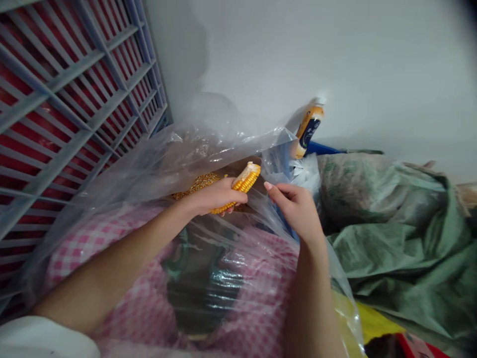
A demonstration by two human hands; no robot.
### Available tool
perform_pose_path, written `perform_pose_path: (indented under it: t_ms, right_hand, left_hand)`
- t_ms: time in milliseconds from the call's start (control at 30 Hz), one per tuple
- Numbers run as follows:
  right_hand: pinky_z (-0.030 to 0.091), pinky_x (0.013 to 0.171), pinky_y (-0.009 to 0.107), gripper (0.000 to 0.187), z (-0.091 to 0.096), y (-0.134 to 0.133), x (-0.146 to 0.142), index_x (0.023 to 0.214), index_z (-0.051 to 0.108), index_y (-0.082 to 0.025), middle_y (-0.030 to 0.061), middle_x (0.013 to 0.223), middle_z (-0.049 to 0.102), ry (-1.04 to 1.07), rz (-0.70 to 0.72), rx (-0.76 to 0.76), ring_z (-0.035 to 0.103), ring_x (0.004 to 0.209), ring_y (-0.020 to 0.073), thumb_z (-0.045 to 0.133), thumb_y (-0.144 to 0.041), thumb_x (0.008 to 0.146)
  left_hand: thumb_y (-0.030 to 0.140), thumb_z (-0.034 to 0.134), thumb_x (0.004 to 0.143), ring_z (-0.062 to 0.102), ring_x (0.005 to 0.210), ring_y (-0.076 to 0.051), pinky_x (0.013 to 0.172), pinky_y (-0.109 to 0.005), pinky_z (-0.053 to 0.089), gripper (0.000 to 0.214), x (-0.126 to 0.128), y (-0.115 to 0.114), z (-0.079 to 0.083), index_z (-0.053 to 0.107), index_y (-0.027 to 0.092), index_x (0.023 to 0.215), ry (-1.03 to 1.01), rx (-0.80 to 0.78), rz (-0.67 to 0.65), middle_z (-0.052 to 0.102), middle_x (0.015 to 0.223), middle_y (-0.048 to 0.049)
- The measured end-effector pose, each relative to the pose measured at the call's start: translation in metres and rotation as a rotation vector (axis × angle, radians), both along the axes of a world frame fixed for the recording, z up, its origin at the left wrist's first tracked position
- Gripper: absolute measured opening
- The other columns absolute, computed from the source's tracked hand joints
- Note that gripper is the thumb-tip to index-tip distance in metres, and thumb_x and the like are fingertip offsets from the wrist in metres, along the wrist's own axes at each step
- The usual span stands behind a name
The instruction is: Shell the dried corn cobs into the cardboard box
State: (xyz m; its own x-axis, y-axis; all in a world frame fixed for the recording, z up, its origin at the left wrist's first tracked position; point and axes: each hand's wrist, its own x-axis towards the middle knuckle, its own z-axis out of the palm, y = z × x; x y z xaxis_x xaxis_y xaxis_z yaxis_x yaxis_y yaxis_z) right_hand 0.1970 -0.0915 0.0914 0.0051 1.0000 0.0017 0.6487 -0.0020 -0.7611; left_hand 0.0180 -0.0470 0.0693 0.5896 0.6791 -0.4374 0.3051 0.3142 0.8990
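My left hand (216, 195) is wrapped round a yellow corn cob (246, 180), whose bare pale tip points up and right. My right hand (294, 204) hovers just right of the cob, its fingers curled and pinched together near the edge of the clear plastic sheet (149, 164). I cannot make out whether anything sits between those fingers. Behind the cob lies a heap of loose corn kernels (201, 183) on the plastic. The plastic drapes over my lap, over pink checked cloth (257, 308).
A grey slatted crate wall with red behind it (67, 99) stands at the left. A white wall (298, 59) rises behind. An orange bottle (308, 128) leans against it. Green woven sacks (395, 223) pile up at the right.
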Motion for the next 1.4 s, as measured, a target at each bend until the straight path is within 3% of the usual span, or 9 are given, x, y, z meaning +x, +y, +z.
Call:
perform_pose_path:
  t_ms: [167, 433, 600, 733, 933, 1000, 1133, 1233, 1400]
  right_hand:
    - [0.020, 0.047, 0.024, 0.043, -0.001, 0.000, -0.003, 0.050, 0.041, -0.016, -0.0047, 0.049, 0.026, -0.030, 0.021, -0.005, 0.025, 0.048, 0.0071, 0.048, -0.046, 0.081]
    - [0.022, 0.047, 0.023, 0.043, -0.006, 0.002, -0.017, 0.051, 0.040, -0.017, -0.0048, 0.049, 0.029, 0.151, -0.017, 0.035, 0.027, 0.049, 0.0071, 0.047, -0.045, 0.082]
    - [0.022, 0.047, 0.023, 0.043, -0.006, 0.002, -0.021, 0.051, 0.041, -0.017, -0.0043, 0.049, 0.031, 0.124, -0.038, 0.064, 0.029, 0.049, 0.0076, 0.046, -0.047, 0.082]
    - [0.022, 0.048, 0.023, 0.044, -0.001, -0.001, -0.012, 0.051, 0.040, -0.016, -0.0042, 0.050, 0.028, -0.023, -0.013, 0.060, 0.027, 0.050, 0.0075, 0.046, -0.047, 0.082]
    - [0.021, 0.048, 0.024, 0.044, -0.004, 0.000, -0.008, 0.050, 0.038, -0.017, -0.0044, 0.048, 0.027, -0.158, 0.004, 0.085, 0.025, 0.048, 0.0074, 0.046, -0.045, 0.083]
    - [0.021, 0.049, 0.024, 0.044, -0.007, 0.001, -0.013, 0.050, 0.038, -0.017, -0.0044, 0.049, 0.027, -0.125, -0.010, 0.099, 0.025, 0.049, 0.0075, 0.045, -0.044, 0.083]
    - [0.022, 0.049, 0.023, 0.043, -0.010, 0.002, -0.023, 0.052, 0.041, -0.016, -0.0041, 0.050, 0.029, 0.001, -0.041, 0.119, 0.028, 0.050, 0.0076, 0.045, -0.045, 0.083]
    - [0.023, 0.049, 0.023, 0.042, -0.008, 0.001, -0.025, 0.053, 0.041, -0.016, -0.0036, 0.052, 0.032, 0.087, -0.024, 0.116, 0.030, 0.051, 0.0078, 0.044, -0.046, 0.083]
    - [0.023, 0.049, 0.023, 0.043, -0.001, -0.002, -0.011, 0.052, 0.041, -0.016, -0.0040, 0.050, 0.028, -0.028, -0.067, 0.134, 0.027, 0.050, 0.0077, 0.047, -0.048, 0.081]
  left_hand:
    - [0.020, 0.052, 0.065, 0.044, 0.039, -0.009, 0.035, -0.019, 0.033, 0.011, -0.003, 0.000, 0.003, 0.044, 0.019, 0.072, 0.069, 0.081, -0.031, 0.044, 0.050, 0.0056]
    - [0.019, 0.051, 0.065, 0.038, 0.035, -0.007, 0.033, -0.020, 0.029, 0.010, 0.000, -0.004, 0.004, 0.041, 0.019, 0.066, -0.122, -0.181, -0.001, 0.041, 0.047, 0.0054]
    - [0.020, 0.052, 0.066, 0.038, 0.035, -0.007, 0.033, -0.020, 0.029, 0.010, 0.001, -0.005, 0.005, 0.041, 0.019, 0.065, -0.166, -0.182, 0.004, 0.042, 0.049, 0.0053]
    - [0.022, 0.051, 0.066, 0.041, 0.038, -0.008, 0.036, -0.020, 0.030, 0.010, 0.001, -0.004, 0.004, 0.043, 0.019, 0.072, -0.015, -0.010, 0.004, 0.044, 0.050, 0.0052]
    - [0.023, 0.056, 0.060, 0.051, 0.056, -0.013, 0.045, -0.020, 0.032, 0.019, 0.000, 0.000, -0.001, 0.049, 0.019, 0.077, 0.360, 0.482, 0.078, 0.055, 0.065, -0.0003]
    - [0.023, 0.054, 0.062, 0.050, 0.052, -0.012, 0.044, -0.020, 0.032, 0.018, 0.000, -0.001, 0.000, 0.048, 0.019, 0.078, 0.328, 0.436, 0.066, 0.054, 0.063, 0.0005]
    - [0.022, 0.049, 0.066, 0.043, 0.037, -0.010, 0.036, -0.020, 0.030, 0.012, 0.004, -0.007, 0.002, 0.045, 0.019, 0.078, 0.088, 0.115, 0.028, 0.044, 0.049, 0.0051]
    - [0.020, 0.047, 0.066, 0.040, 0.036, -0.009, 0.035, -0.020, 0.030, 0.008, 0.006, -0.010, 0.001, 0.043, 0.019, 0.072, -0.059, -0.036, 0.009, 0.041, 0.046, 0.0053]
    - [0.021, 0.051, 0.066, 0.043, 0.038, -0.008, 0.035, -0.019, 0.031, 0.012, -0.001, -0.003, 0.004, 0.043, 0.019, 0.075, 0.001, 0.030, 0.060, 0.044, 0.050, 0.0048]
